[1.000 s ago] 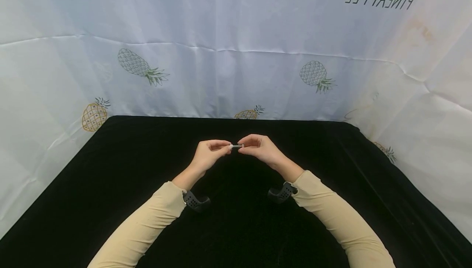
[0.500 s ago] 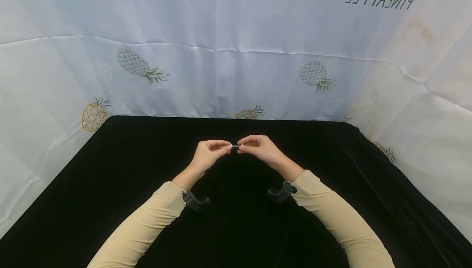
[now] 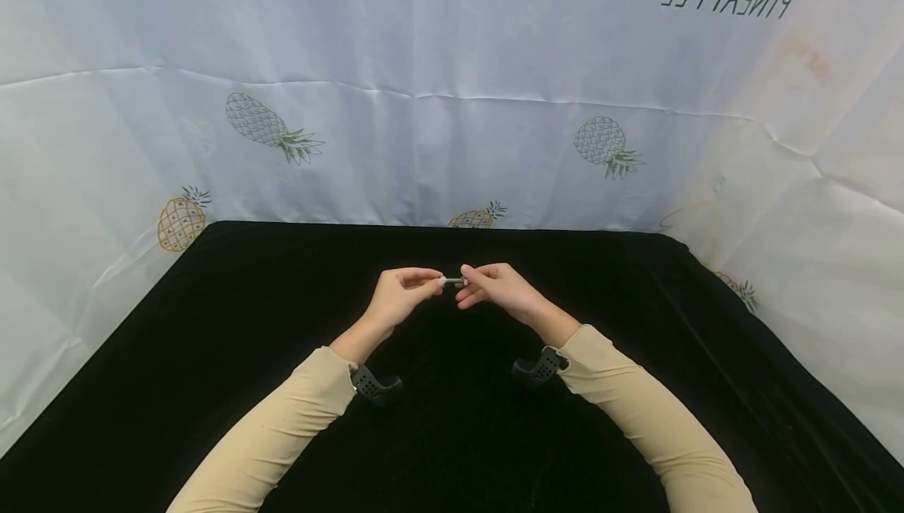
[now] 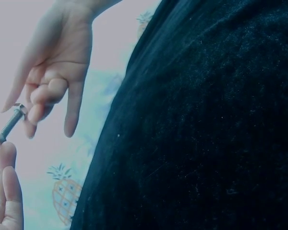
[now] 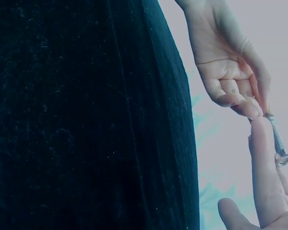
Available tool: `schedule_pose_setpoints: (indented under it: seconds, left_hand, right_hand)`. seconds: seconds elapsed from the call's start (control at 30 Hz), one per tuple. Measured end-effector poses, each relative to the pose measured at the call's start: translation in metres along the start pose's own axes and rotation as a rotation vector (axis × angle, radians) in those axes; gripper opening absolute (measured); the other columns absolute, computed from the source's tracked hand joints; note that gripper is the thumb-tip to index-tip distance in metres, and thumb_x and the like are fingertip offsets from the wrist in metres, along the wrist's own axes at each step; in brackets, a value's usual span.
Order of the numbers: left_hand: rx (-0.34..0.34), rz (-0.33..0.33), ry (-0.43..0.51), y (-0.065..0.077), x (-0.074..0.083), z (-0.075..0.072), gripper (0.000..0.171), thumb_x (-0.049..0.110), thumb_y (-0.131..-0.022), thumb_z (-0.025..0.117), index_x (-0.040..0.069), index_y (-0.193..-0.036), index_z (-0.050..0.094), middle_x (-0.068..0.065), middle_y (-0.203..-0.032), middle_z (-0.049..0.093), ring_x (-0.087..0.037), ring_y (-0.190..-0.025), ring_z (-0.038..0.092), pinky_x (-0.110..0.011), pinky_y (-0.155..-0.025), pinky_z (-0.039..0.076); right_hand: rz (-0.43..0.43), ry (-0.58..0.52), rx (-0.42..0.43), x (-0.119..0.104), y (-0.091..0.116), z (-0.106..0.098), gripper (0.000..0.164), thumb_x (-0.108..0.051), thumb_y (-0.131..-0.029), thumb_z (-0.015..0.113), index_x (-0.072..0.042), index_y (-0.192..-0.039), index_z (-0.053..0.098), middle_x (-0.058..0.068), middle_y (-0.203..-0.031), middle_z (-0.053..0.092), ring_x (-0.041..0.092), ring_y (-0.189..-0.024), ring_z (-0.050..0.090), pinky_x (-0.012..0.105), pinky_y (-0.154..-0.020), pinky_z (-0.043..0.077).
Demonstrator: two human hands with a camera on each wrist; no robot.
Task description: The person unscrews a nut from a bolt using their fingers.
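Note:
A small silvery bolt with a threaded shank is held level between both hands, above the black cloth. My left hand pinches its left end between thumb and fingers, which hide part of that end. At the other end is a wider metal piece; whether it is a nut or the bolt's head I cannot tell. The thumb and fingers of my right hand lie around that piece, lightly pinching it. In the left wrist view, bare thread on the bolt shows between the two hands.
Black cloth covers the table below. Behind and at the sides hangs a white curtain printed with pineapples. Dark straps sit at both wrists, by the beige sleeves.
My right thumb and fingers have shifted around the bolt's right end, the lower fingers dropping and more of that end showing. The left hand keeps its pinch and place.

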State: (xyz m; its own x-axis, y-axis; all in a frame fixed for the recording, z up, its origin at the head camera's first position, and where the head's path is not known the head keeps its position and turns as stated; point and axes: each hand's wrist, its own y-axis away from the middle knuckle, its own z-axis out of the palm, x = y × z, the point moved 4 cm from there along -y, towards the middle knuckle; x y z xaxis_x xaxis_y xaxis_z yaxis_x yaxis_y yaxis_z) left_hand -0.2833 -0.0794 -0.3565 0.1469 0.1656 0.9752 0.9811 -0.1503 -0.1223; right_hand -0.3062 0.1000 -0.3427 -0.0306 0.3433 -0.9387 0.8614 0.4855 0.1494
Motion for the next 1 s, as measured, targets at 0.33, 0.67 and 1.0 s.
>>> schedule_pose_setpoints:
  seconds: [0.33,0.67,1.0]
  left_hand:
    - [0.007,-0.018,0.005,-0.0013,-0.004,-0.0004,0.024,0.015,-0.089,0.063,0.001,-0.107,0.067,-0.013,-0.099,0.072,-0.011,-0.087,0.069,-0.029,-0.086,0.055]
    - [0.0,-0.02,0.002,-0.001,-0.0034,-0.0006,0.024,0.016,-0.09,0.062,0.001,-0.108,0.067,-0.015,-0.102,0.071,-0.011,-0.088,0.068,-0.029,-0.087,0.054]
    - [0.002,-0.012,0.028,-0.0006,-0.0035,-0.0007,0.026,0.019,-0.088,0.064,0.002,-0.107,0.067,-0.01,-0.098,0.072,-0.01,-0.087,0.069,-0.027,-0.085,0.055]
  right_hand:
    - [-0.031,0.024,0.058,-0.0043,0.0031,-0.002,0.031,-0.019,-0.094,0.056,0.001,-0.117,0.059,0.019,-0.111,0.066,0.012,-0.089,0.067,0.041,-0.102,0.045]
    - [-0.082,0.049,0.099,-0.005,0.0044,-0.0028,0.026,-0.015,-0.087,0.064,-0.005,-0.111,0.061,0.012,-0.111,0.062,0.014,-0.096,0.064,0.037,-0.095,0.05]
    - [-0.054,0.028,0.064,-0.0027,0.0034,-0.0018,0.04,-0.02,-0.089,0.064,-0.003,-0.124,0.054,0.015,-0.121,0.06,0.019,-0.103,0.064,0.041,-0.099,0.047]
